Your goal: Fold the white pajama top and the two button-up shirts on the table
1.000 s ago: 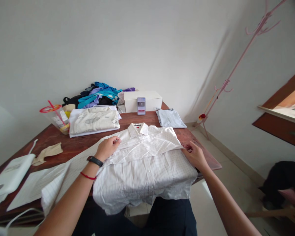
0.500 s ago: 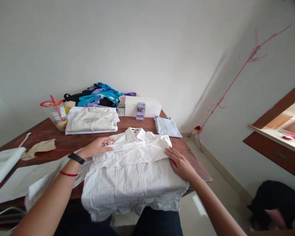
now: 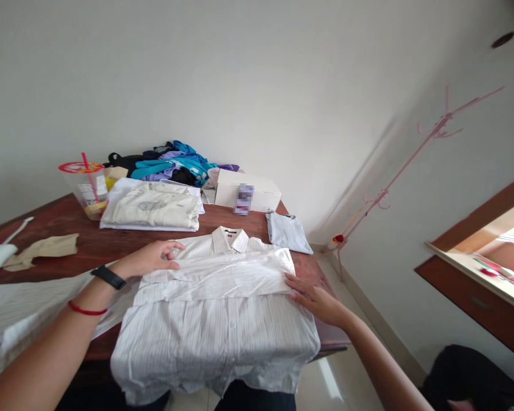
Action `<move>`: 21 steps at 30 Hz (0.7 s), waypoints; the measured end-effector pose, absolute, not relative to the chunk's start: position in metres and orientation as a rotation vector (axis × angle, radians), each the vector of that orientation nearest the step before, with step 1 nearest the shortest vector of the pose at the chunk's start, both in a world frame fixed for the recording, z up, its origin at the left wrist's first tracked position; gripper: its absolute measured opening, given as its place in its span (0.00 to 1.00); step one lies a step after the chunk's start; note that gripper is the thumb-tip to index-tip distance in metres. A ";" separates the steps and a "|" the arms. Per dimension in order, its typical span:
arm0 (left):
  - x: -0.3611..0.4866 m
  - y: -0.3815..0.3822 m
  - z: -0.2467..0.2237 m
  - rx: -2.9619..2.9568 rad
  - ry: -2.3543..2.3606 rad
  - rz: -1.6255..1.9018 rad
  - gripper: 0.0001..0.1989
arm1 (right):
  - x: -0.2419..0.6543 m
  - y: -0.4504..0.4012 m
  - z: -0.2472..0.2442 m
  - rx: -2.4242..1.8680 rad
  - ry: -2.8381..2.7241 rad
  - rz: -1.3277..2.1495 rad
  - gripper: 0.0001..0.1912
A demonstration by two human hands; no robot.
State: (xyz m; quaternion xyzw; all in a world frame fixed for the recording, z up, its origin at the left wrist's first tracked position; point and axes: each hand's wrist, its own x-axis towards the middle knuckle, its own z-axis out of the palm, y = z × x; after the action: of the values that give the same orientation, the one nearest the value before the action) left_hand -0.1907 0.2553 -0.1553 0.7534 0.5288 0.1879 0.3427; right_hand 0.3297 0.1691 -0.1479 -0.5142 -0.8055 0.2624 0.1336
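A white striped shirt (image 3: 227, 319) lies front up on the dark wooden table (image 3: 163, 242), its collar pointing away from me and its hem hanging over the near edge. One sleeve (image 3: 231, 274) is folded across the chest; the other sleeve (image 3: 64, 291) stretches out to the left. My left hand (image 3: 149, 260), with a black wristband and a red cord on the arm, rests at the shirt's left shoulder, fingers apart. At the folded sleeve's right edge lies my right hand (image 3: 310, 297), its fingers stretched out on the cloth.
Folded cream clothing (image 3: 154, 205), a plastic cup with a straw (image 3: 88, 191), a white box (image 3: 261, 191) and a folded light-blue garment (image 3: 289, 231) stand behind the shirt. Heaped clothes (image 3: 175, 162) lie against the wall. A pink coat rack (image 3: 406, 160) stands right.
The view has turned slightly, shifting the table's things and the coat rack in the picture. Both hands stay near the same spots on the shirt, which keeps its folded shape.
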 end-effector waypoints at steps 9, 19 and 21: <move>-0.122 0.218 -0.136 2.478 1.700 0.620 0.19 | 0.310 0.250 -0.145 -1.562 -2.073 0.307 0.18; 0.080 0.174 -0.152 2.831 0.539 0.516 0.17 | 0.340 0.319 -0.145 -1.595 -2.182 0.583 0.12; 0.102 0.169 -0.155 2.893 0.336 0.509 0.13 | 0.342 0.322 -0.145 -1.600 -2.146 0.571 0.13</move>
State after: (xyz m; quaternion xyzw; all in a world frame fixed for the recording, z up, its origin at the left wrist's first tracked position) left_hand 0.1023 0.1690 -0.1553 0.9743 0.1130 0.1715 0.0926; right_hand 0.3417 0.3216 -0.1448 -0.5725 -0.7682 0.2044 0.2010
